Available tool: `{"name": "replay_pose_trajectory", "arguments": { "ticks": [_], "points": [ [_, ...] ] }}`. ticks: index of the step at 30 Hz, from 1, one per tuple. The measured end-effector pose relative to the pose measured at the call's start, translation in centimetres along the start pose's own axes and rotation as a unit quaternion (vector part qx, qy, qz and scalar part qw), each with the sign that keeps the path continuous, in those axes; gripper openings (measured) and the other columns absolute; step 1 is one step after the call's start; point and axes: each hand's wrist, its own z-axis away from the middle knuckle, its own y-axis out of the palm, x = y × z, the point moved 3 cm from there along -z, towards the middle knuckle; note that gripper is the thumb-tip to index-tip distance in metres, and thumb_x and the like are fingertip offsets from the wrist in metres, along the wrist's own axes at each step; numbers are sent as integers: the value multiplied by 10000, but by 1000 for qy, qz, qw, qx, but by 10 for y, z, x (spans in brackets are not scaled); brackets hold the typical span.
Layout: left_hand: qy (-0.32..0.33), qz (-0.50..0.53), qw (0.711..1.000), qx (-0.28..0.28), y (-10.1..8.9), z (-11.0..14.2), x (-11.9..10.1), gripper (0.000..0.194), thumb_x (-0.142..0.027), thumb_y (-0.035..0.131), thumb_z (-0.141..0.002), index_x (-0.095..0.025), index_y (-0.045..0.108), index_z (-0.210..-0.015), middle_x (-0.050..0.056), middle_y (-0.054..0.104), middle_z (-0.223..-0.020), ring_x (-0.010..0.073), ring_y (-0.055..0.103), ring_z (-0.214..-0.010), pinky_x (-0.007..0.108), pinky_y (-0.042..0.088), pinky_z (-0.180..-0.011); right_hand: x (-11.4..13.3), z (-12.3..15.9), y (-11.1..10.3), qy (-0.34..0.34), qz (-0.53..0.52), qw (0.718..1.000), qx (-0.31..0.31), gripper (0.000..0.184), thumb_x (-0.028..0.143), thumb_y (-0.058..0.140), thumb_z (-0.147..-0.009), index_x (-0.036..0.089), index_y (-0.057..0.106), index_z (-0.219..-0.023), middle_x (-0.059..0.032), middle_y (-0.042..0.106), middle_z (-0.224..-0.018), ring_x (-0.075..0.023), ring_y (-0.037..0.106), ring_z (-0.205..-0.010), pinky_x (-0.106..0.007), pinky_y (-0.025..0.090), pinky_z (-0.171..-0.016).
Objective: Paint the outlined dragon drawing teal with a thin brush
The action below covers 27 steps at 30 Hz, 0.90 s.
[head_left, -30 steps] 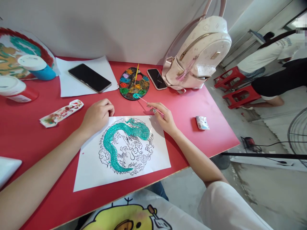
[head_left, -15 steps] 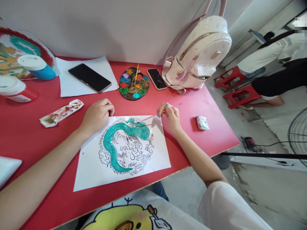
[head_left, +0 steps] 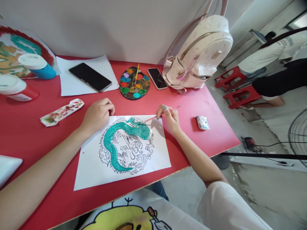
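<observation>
My right hand (head_left: 169, 118) pinches a thin pink paintbrush (head_left: 151, 119) above the right side of the drawing. The brush points left, its tip at the green dragon body near the upper edge. The white sheet (head_left: 91, 172) bears a black-lined round dragon design (head_left: 112, 137), its long body coloured teal green and its head left white. My left hand (head_left: 98, 115) rests in a loose curl at the sheet's upper left corner, with nothing seen in it. Behind the sheet lies a round paint palette (head_left: 130, 91) with several colours and a yellow brush (head_left: 137, 72) on it.
On the red table (head_left: 57, 147) are a paint-smeared white strip (head_left: 62, 112), two phones (head_left: 90, 76), paint bottles (head_left: 35, 65), and a small packet (head_left: 202, 122). A white backpack (head_left: 199, 54) leans on the wall. People sit on red stools (head_left: 242, 95) at right.
My right hand has shifted slightly down and left, its fingers turning a little with the paintbrush. My left hand and the sheet stay in place.
</observation>
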Motion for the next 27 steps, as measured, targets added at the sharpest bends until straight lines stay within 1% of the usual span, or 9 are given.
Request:
{"name": "replay_pose_trajectory", "arguments": {
  "ticks": [6, 11, 16, 20, 21, 25, 27],
  "points": [
    [2, -1, 1000, -5, 1, 0, 2, 267, -67, 445, -922, -243, 526, -738, 74, 666, -992, 237, 578, -912, 406, 393, -790, 4, 0, 3, -6, 9, 999, 37, 779, 870, 562, -1107, 263, 690, -636, -35, 642, -655, -206, 616, -656, -375, 518, -641],
    [4, 6, 1000, -6, 1, 0, 3, 264, -66, 448, -916, -244, 526, -737, 74, 666, -987, 238, 577, -917, 410, 398, -800, 4, 1, 1, -7, 8, 1000, 5, 799, 875, 520, -1122, 268, 671, -625, -31, 616, -640, -199, 583, -619, -382, 490, -624],
    [-7, 1, 1000, 1, -1, 0, 0, 274, -56, 443, -924, -243, 521, -739, 79, 670, -1006, 241, 575, -921, 410, 396, -802, 5, 2, 3, -30, 17, 998, 50, 765, 835, 554, -1134, 268, 694, -640, -33, 635, -655, -203, 601, -642, -380, 494, -636],
    [-12, -4, 1000, 6, -2, 0, -3, 279, -47, 443, -926, -243, 517, -742, 80, 673, -1012, 241, 581, -931, 408, 399, -812, 8, 3, 0, -39, 7, 999, 15, 771, 800, 523, -1164, 265, 685, -633, -31, 624, -645, -194, 565, -602, -381, 462, -616],
    [-13, -6, 1000, 7, -2, 0, -3, 278, -47, 440, -925, -243, 515, -743, 83, 675, -1015, 242, 581, -931, 410, 400, -812, 9, 3, 0, -44, 1, 999, 15, 761, 786, 523, -1171, 264, 696, -644, -34, 632, -651, -194, 565, -602, -379, 457, -609],
    [-11, -4, 1000, 6, -2, 0, -3, 268, -58, 434, -918, -245, 511, -742, 84, 670, -1009, 240, 581, -922, 411, 407, -810, 13, 2, 5, -66, -8, 995, 68, 709, 739, 561, -1180, 261, 733, -686, -44, 675, -691, -198, 616, -648, -372, 485, -627],
    [-7, -1, 1000, 2, -2, 0, -2, 264, -60, 432, -914, -245, 512, -744, 80, 665, -1002, 238, 581, -926, 410, 404, -812, 12, 2, 5, -56, 4, 997, 61, 739, 770, 549, -1171, 260, 705, -659, -40, 654, -670, -197, 609, -636, -376, 493, -631]
  ]
}}
